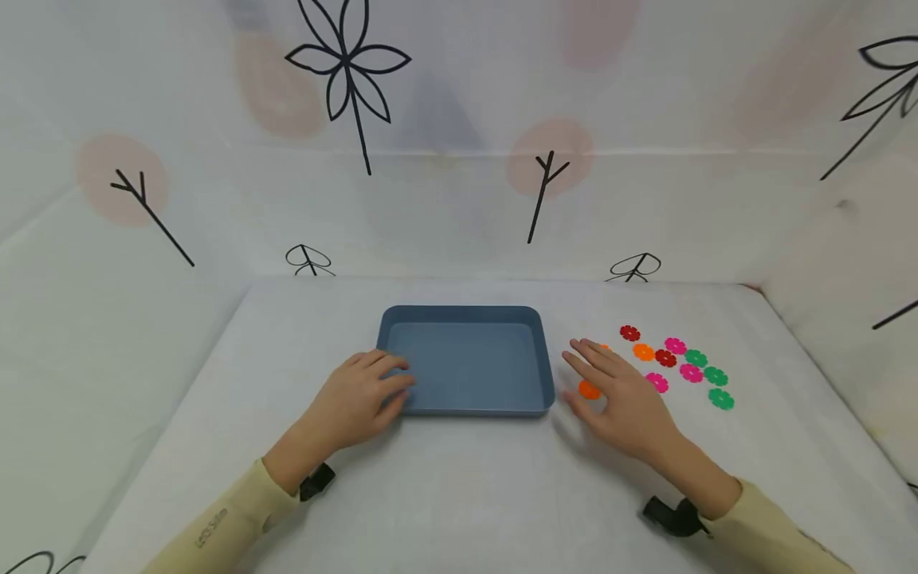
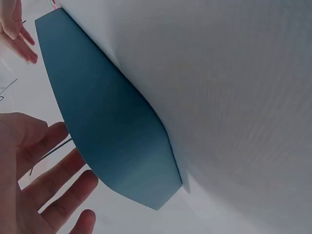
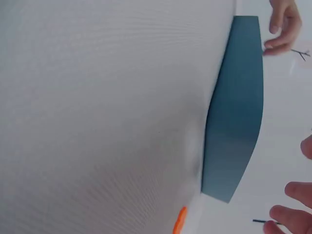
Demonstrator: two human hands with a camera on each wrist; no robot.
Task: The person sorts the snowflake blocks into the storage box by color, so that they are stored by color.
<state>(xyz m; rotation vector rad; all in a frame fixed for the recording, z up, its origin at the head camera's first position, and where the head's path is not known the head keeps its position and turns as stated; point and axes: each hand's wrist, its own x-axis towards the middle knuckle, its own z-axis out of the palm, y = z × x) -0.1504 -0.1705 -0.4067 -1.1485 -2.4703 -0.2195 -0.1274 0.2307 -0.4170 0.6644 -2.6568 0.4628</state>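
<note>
Tray [image 1: 473, 363], blue, lies mid-frame in head view, cloth [image 1: 459, 486] bordering below, left hand [image 1: 362, 399] loosely spread over its left rim, right hand [image 1: 631, 410] extended, thumb apart, near its right, flower-shaped pieces [image 1: 692, 373] rightward, sleeve lettering [image 1: 211, 528] barely legible; left-wrist view, tray wall [image 2: 102, 97] left of centre; right-wrist view, wall right of centre.

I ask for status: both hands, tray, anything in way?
Left hand over tray's left side, right hand beside tray; both holding nothing. Tray flat. Right hand partly hides flower pieces.
</note>
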